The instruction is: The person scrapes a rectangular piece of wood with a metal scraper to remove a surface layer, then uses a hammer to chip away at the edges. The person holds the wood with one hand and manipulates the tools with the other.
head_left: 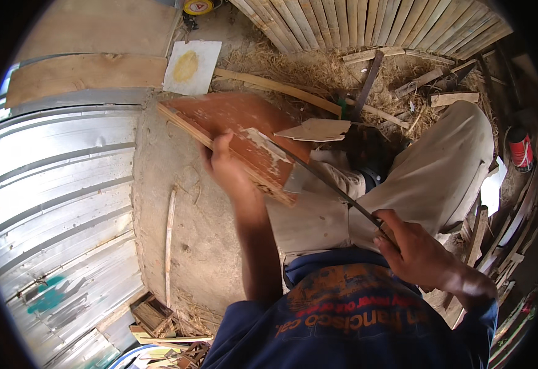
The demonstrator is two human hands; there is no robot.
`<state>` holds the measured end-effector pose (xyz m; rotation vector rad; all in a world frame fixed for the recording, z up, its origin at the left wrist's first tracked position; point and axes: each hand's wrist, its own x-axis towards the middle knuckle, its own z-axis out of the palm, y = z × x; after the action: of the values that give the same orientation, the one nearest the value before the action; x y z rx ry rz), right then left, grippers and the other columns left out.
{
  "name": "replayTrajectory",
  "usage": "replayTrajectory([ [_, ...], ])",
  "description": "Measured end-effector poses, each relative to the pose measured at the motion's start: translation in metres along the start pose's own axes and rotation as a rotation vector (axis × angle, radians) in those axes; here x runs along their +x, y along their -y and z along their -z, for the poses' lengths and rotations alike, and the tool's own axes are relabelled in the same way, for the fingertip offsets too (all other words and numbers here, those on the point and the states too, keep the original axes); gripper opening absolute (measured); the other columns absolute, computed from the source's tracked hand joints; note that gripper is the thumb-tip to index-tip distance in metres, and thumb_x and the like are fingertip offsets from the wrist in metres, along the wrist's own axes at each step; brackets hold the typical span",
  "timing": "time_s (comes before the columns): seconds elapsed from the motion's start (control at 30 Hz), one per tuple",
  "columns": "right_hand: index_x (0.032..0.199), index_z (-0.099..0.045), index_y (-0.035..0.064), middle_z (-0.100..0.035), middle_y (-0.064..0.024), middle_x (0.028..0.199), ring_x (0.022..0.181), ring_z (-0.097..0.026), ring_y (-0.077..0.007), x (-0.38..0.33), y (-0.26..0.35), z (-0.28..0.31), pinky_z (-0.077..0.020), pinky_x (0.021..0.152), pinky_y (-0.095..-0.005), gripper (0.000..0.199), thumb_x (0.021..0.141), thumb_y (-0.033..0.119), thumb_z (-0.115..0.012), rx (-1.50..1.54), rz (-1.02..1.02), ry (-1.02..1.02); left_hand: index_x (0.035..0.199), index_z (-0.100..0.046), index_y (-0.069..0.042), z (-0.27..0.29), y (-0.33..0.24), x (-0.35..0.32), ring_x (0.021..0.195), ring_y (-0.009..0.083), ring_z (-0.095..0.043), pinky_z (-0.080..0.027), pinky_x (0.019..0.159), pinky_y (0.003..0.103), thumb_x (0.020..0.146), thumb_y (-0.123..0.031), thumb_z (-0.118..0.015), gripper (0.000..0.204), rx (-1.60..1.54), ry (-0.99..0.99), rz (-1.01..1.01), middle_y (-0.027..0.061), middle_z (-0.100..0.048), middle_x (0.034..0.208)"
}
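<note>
Head view, looking down over a navy-blue fabric shirt [349, 326] with printed lettering, at the bottom of the frame. At the lower right, the right hand [411, 249] is curled round the near end of a long, thin, dark metal blade [342, 194], its grip closed firmly there. Beneath lie beige cloth trousers [435, 169], one knee bent up at the right. The blade slants up and left to the centre, where its far end seems to touch a flat, reddish-brown wooden board [213, 117] with a pale, torn patch. The board is tilted in the upper middle of the frame. Left of centre, the left hand's [232, 172] grip pinches its near edge, thumb on top, fingers mostly hidden. A thin, jagged, pale wooden sheet [315, 130] juts out beside the patch; I cannot tell whether it is attached.

For clean lifting, the blade would best stay nearly flat to the board, working in short pushes along the torn layer, the left thumb clear of its path and the board braced.

Farther off: bare, dusty brown floor [204, 246], ribbed silvery metal sheeting [59, 163] at left, long pale wooden slats [367, 23] at top.
</note>
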<state>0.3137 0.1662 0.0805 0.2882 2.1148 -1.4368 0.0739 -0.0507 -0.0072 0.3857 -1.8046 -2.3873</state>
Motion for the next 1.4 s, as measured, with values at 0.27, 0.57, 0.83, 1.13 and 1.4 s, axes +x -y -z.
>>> replayTrajectory([
  [0.27, 0.148, -0.036, 0.0040, -0.065, -0.0208, 0.092, 0.086, -0.066, -0.0386, -0.003, -0.030, -0.022, -0.0507, 0.082, -0.0470, 0.055, 0.099, 0.015, -0.057, -0.014, 0.040, -0.091, 0.125, -0.055, 0.002, 0.054, -0.011, 0.033, 0.095, 0.0253, -0.067, -0.055, 0.083, 0.036, 0.082, -0.010, -0.062, 0.045, -0.010, 0.064, 0.103, 0.0130, -0.064, 0.110],
  [0.57, 0.151, -0.038, 0.0123, -0.063, -0.0199, 0.090, 0.088, -0.066, -0.0360, 0.000, -0.032, -0.041, -0.0516, 0.086, -0.0466, 0.054, 0.101, 0.020, -0.055, -0.153, 0.012, 0.039, 0.132, -0.049, 0.003, 0.074, -0.013, 0.043, 0.104, 0.0299, -0.065, -0.055, 0.089, 0.040, 0.086, -0.018, -0.056, 0.051, -0.092, 0.181, 0.234, 0.0175, -0.061, 0.120],
  [0.83, 0.150, -0.038, 0.0129, -0.062, -0.0276, 0.084, 0.078, -0.066, -0.0456, 0.005, -0.021, -0.033, -0.0543, 0.076, -0.0525, 0.051, 0.101, 0.022, -0.051, -0.095, 0.054, 0.098, 0.135, -0.047, 0.004, 0.076, -0.016, 0.045, 0.109, 0.0316, -0.064, -0.054, 0.093, 0.042, 0.088, -0.021, -0.054, 0.053, -0.105, 0.200, 0.279, 0.0194, -0.061, 0.124],
  [1.13, 0.152, -0.034, 0.0085, -0.061, -0.0270, 0.083, 0.075, -0.065, -0.0450, 0.020, -0.020, -0.050, -0.0543, 0.070, -0.0501, 0.057, 0.100, 0.021, -0.054, -0.210, 0.007, 0.121, 0.118, -0.060, 0.006, 0.084, -0.016, 0.045, 0.097, 0.0284, -0.067, -0.055, 0.084, 0.037, 0.088, -0.018, -0.055, 0.038, -0.068, 0.114, 0.254, 0.0182, -0.067, 0.111],
  [1.4, 0.152, -0.034, 0.0094, -0.061, -0.0263, 0.085, 0.072, -0.066, -0.0425, 0.022, -0.019, -0.061, -0.0555, 0.066, -0.0492, 0.057, 0.100, 0.024, -0.054, -0.229, 0.013, 0.102, 0.118, -0.058, 0.006, 0.090, -0.012, 0.052, 0.090, 0.0293, -0.069, -0.057, 0.080, 0.038, 0.085, -0.015, -0.059, 0.039, -0.056, 0.045, 0.243, 0.0178, -0.067, 0.107],
])
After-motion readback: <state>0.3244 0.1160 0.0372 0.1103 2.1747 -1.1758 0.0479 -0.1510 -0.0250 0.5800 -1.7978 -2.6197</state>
